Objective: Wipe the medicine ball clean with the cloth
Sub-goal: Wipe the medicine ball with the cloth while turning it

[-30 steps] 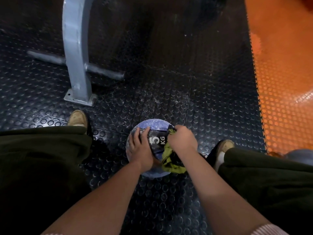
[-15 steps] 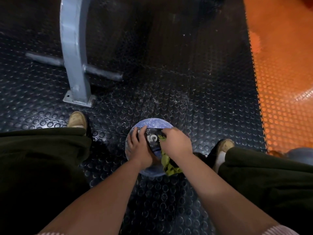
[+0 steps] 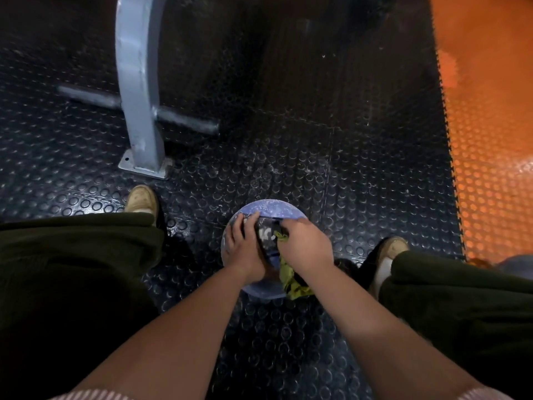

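A blue speckled medicine ball point(image 3: 266, 209) with a dark band and white lettering sits on the studded black floor between my feet. My left hand point(image 3: 242, 251) lies on the ball's left side, fingers spread over the surface. My right hand point(image 3: 302, 248) grips a crumpled yellow-green cloth point(image 3: 292, 280) and presses it on the ball's top right, partly covering the lettering. The cloth's loose end hangs below my right wrist over the ball's near edge.
A grey metal post point(image 3: 138, 90) with a bolted base plate and a crossbar stands on the floor at the back left. Orange studded flooring point(image 3: 490, 154) runs along the right. My shoes point(image 3: 142, 199) and dark trouser legs flank the ball. A grey rounded object point(image 3: 516, 262) peeks out at far right.
My right hand with the cloth has slid leftward and up across the ball's top, covering more of the lettering. My left hand stays on the ball's left side.
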Available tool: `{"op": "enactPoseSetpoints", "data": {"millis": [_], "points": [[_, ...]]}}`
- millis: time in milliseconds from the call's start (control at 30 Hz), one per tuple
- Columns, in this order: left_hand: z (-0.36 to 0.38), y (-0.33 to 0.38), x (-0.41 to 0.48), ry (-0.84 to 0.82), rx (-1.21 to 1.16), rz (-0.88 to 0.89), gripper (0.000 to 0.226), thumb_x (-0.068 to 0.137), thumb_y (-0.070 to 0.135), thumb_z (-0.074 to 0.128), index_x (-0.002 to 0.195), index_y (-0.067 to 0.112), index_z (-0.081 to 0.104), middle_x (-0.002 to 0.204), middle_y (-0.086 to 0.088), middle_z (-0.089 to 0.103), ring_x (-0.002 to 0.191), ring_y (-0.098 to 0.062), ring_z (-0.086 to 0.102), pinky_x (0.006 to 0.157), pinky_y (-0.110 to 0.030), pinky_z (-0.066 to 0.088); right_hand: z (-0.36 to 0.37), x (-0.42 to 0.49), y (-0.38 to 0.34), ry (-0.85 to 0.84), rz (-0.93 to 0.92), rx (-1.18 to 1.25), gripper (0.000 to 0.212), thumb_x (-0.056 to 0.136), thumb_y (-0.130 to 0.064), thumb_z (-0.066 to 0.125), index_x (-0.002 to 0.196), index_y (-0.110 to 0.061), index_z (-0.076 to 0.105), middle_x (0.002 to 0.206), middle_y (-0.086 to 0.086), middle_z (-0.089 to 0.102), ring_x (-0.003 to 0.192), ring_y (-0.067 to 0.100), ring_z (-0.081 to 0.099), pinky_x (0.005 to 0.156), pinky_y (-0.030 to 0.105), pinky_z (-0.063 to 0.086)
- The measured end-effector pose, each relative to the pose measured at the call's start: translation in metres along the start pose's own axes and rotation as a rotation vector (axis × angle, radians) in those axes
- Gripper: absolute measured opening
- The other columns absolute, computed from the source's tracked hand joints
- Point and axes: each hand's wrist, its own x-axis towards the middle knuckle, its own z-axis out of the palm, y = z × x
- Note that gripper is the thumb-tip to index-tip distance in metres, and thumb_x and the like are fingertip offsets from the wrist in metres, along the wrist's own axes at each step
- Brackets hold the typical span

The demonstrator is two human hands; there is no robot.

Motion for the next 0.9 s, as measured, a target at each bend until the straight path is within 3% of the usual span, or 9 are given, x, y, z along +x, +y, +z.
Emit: {"op": "enactPoseSetpoints", "data": {"millis": [167,267,333,433,667,800,900], "points": [[0.002,0.006,0.005,-0.002,0.076,-0.011,0.111,0.080,0.011,0.071,0.148,0.042,-0.012,0.155,0.003,-0.027,0.146,-0.029,-0.018,0.119,-0.051,0.003,0.006,-0.015,0.006,0.004,0.005,0.000,0.032,0.090,-0.024,0.053,0.121,-0.023,0.059,0.119,0.003,0.056,0.104,0.026,0.058,0.076,0.033,0.047],[0.011,0.005,-0.006,0.015,0.091,0.003,0.105,0.083,0.021,0.070,0.149,0.041,-0.010,0.156,0.002,-0.028,0.146,-0.032,-0.020,0.119,-0.051,0.002,-0.002,0.006,0.006,0.013,0.045,-0.014,0.031,0.089,-0.018,0.049,0.119,-0.021,0.059,0.114,0.006,0.055,0.097,0.029,0.058,0.070,0.033,0.045],[0.018,0.002,-0.010,0.036,0.068,0.026,0.111,0.078,0.035,0.076,0.149,0.042,-0.008,0.157,0.003,-0.025,0.146,-0.032,-0.019,0.119,-0.052,0.000,-0.007,0.021,0.003,0.003,0.059,-0.016,0.031,0.091,-0.018,0.048,0.120,-0.022,0.058,0.114,0.007,0.053,0.096,0.029,0.058,0.070,0.033,0.044],[0.013,0.000,-0.007,0.027,0.006,0.029,0.118,0.068,0.041,0.082,0.149,0.042,-0.004,0.158,0.005,-0.021,0.147,-0.029,-0.017,0.117,-0.052,0.003,-0.008,0.028,-0.003,-0.009,0.051,-0.046,0.032,0.093,-0.018,0.048,0.124,-0.023,0.056,0.117,0.006,0.052,0.098,0.028,0.058,0.069,0.033,0.044],[0.000,0.005,0.007,0.016,0.042,-0.014,0.105,0.080,0.021,0.072,0.148,0.042,-0.006,0.158,0.004,-0.020,0.147,-0.027,-0.014,0.119,-0.048,0.004,0.010,-0.016,0.001,-0.018,-0.029,-0.058,0.031,0.091,-0.022,0.053,0.121,-0.021,0.057,0.121,0.001,0.052,0.105,0.027,0.057,0.073,0.033,0.045],[0.010,0.004,-0.002,0.009,0.050,0.005,0.108,0.080,0.025,0.074,0.149,0.043,-0.008,0.156,0.003,-0.026,0.146,-0.029,-0.019,0.118,-0.048,0.002,-0.004,0.003,0.002,-0.019,0.028,-0.082,0.028,0.089,-0.018,0.050,0.116,-0.022,0.060,0.114,0.003,0.054,0.097,0.028,0.060,0.069,0.032,0.043],[0.010,0.006,-0.004,0.043,0.051,-0.007,0.098,0.087,0.024,0.067,0.150,0.041,-0.007,0.159,0.002,-0.021,0.147,-0.029,-0.016,0.119,-0.046,0.002,-0.011,0.025,-0.002,-0.008,0.052,-0.050,0.028,0.090,-0.016,0.049,0.115,-0.022,0.061,0.111,0.005,0.057,0.091,0.028,0.060,0.066,0.032,0.044]]}}
